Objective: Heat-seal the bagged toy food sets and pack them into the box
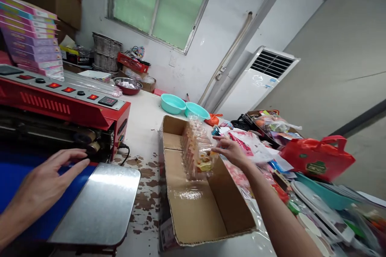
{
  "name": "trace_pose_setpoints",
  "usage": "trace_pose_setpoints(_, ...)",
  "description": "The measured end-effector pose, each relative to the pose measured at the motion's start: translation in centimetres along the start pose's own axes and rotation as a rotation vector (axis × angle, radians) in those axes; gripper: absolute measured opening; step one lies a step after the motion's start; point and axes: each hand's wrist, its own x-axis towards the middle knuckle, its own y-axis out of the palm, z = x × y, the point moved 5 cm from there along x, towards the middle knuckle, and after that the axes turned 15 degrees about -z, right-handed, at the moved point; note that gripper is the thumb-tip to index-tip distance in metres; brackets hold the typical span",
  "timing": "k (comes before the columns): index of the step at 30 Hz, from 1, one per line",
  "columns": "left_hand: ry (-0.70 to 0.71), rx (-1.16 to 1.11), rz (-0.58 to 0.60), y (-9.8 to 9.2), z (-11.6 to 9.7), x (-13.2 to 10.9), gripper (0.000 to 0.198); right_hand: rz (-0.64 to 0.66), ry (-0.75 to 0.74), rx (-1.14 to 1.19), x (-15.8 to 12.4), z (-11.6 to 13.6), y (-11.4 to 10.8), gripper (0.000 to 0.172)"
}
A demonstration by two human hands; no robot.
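I have the left hand (50, 178) open above the blue belt (39, 225), thumb and fingers apart, nothing in its grasp, its fingertips near the rollers (93, 147) of the red machine (66, 106). The right hand (233, 152) reaches over the right wall of the box (199, 217), its fingertips at the nearest of the packs (196, 148); from here I cannot tell whether they pinch the clear film or merely rest beside it. The packs stand on edge in a leaning row inside the box, toward its far right side, with brown cardboard floor showing in front of them. The box sits on the counter (144, 124), to the right of the metal plate (99, 204) at the belt's end. I read the step in hand as setting or straightening packs in that row, though one view doesn't settle which. As I judge it, the next move calls for light fingertips on the slick film, so the front pack doesn't slump and drag its neighbours, and for the left hand to keep clear of the rollers, since the machine's switches (68, 89) glow red.
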Motion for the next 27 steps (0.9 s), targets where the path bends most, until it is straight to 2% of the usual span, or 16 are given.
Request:
trace_pose_setpoints(2, 0.009, -0.013, 0.103, 1.4, -1.3, -0.8, 0.024, -0.049, 0.05, 0.275, 0.0, 4.0, -1.2, 0.024)
trace_pose_setpoints(5, 0.045, -0.166, 0.205, 3.0, -4.5, -1.5, 0.032, -0.264, -0.011, 0.481, 0.1, 10.0, -3.4, 0.018)
trace_pose_setpoints(7, 0.014, -0.334, 0.267, 3.8, -7.1, -1.8, 0.042, -0.367, -0.03, 0.596, 0.0, 13.4, -3.5, 0.014)
trace_pose_setpoints(9, -0.047, -0.565, 0.322, 4.2, -9.9, -1.8, 0.052, -0.357, -0.007, 0.694, -0.2, 16.1, -2.0, 0.013)
trace_pose_setpoints(12, -0.19, -0.884, 0.426, 4.3, -13.2, -1.8, 0.063, -0.142, 0.08, 0.789, -1.2, 19.2, 3.3, 0.015)
trace_pose_setpoints(14, -0.309, -0.986, 0.484, 4.5, -14.0, -1.8, 0.054, -0.004, 0.165, 0.834, -2.2, 20.4, 7.2, 0.017)
trace_pose_setpoints(16, -0.421, -1.016, 0.485, 4.7, -13.3, -1.6, 0.038, 0.072, 0.25, 0.863, -3.1, 20.9, 10.4, 0.021)
trace_pose_setpoints(18, -0.516, -1.007, 0.435, 4.8, -11.7, -1.4, 0.028, 0.12, 0.312, 0.877, -3.7, 21.0, 12.7, 0.025)
trace_pose_setpoints(23, -0.745, -0.901, 0.33, 5.6, -6.6, -0.8, 0.02, 0.23, 0.4, 0.882, -4.2, 20.7, 17.1, 0.032)
trace_pose_setpoints(27, -0.83, -0.828, 0.257, 6.5, -3.5, -0.2, 0.011, 0.322, 0.545, 0.901, -4.8, 20.5, 20.9, 0.037)
